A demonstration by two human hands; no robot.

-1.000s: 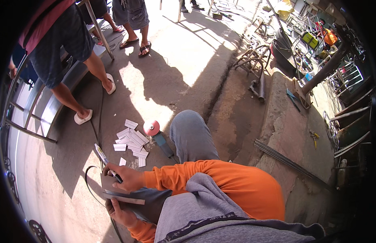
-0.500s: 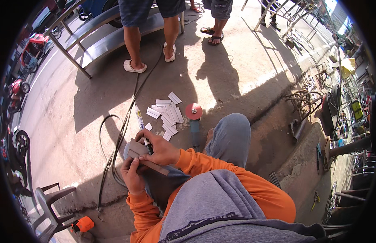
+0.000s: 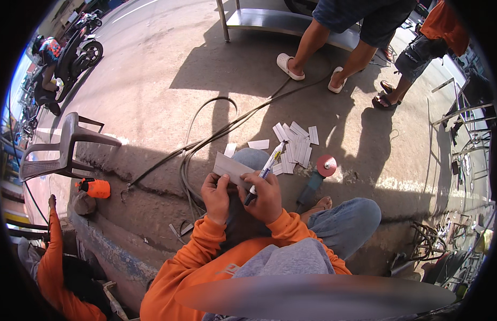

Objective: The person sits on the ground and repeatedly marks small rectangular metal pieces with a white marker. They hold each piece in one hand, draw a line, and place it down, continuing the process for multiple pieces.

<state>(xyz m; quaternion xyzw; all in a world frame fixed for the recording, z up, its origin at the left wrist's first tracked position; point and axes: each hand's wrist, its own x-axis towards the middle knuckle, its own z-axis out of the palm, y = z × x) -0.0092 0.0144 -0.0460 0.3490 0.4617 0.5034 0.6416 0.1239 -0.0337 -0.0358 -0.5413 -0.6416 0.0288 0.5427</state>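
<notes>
Above the bent knee (image 3: 248,160), in the head view, the left hand (image 3: 216,197) is pinching a small flat grey strip (image 3: 232,168) by its near edge, its grip clenched on the strip so that the broad face is lying steady and tilted up toward the eyes. Right of the knee's centre line, the right hand (image 3: 267,197) is clasping a marker pen (image 3: 265,172) in a writing grip, the pen slanting over the strip with its dark end low in the fist. The strip is looking thin, rigid and matte, with straight cut edges. Just beyond the knee, similar pale strips (image 3: 294,147) are lying fanned on the rough concrete ground (image 3: 152,80), some overlapping. Right of the knee, an angle grinder (image 3: 317,179) with a red disc is resting on the ground. Left of the knee, dark cables (image 3: 205,142) are curving away over the concrete, and an orange-and-black tool (image 3: 93,187) is lying well apart.
</notes>
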